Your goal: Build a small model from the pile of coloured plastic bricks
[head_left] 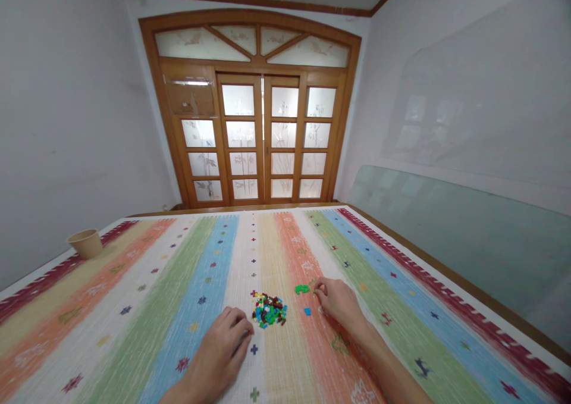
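A loose heap of small plastic building bricks (269, 312) in green, blue, brown and other colours lies in the middle of a striped woven mat (134, 326). My left hand (218, 356) rests on the mat with curled fingers at the heap's left edge. My right hand (336, 303) is to the right of the heap, with its fingertips close to a small cluster of green bricks (302, 289). A single blue brick (307, 312) lies just below that cluster. The curled fingers of both hands hide whether they hold any small piece.
The mat covers a large table. A tan cup (85, 243) stands near the mat's far left edge. A large glass pane (459, 243) stands along the right side, and a wooden-framed glazed door (252, 109) fills the far wall.
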Available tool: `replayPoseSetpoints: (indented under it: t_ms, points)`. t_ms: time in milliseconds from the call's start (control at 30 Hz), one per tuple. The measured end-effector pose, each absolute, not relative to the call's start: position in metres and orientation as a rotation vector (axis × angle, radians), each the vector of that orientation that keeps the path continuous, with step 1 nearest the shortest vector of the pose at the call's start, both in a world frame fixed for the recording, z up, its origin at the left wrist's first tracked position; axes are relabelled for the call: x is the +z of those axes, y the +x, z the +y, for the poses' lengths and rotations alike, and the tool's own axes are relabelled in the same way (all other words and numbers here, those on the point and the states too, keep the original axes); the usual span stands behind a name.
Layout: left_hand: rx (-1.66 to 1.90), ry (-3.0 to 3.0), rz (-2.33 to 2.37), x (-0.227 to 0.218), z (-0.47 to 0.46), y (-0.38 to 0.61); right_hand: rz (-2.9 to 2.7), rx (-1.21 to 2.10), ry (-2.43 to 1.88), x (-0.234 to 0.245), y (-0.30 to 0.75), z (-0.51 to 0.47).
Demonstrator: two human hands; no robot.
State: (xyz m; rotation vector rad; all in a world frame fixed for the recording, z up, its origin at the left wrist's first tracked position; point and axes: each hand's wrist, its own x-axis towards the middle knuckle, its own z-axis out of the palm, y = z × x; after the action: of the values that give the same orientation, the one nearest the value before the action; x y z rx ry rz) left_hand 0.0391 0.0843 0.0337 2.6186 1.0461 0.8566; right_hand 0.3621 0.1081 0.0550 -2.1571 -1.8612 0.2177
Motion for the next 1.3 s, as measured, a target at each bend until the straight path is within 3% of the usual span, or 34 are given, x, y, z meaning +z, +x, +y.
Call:
replayPoseSetpoints:
  t_ms: [1300]
  points:
    - [0.918,2.617,1.019,0.0337,0.0837,0.0388,-1.864,0.254,-2.121,0.0496,0.3578,0.1081]
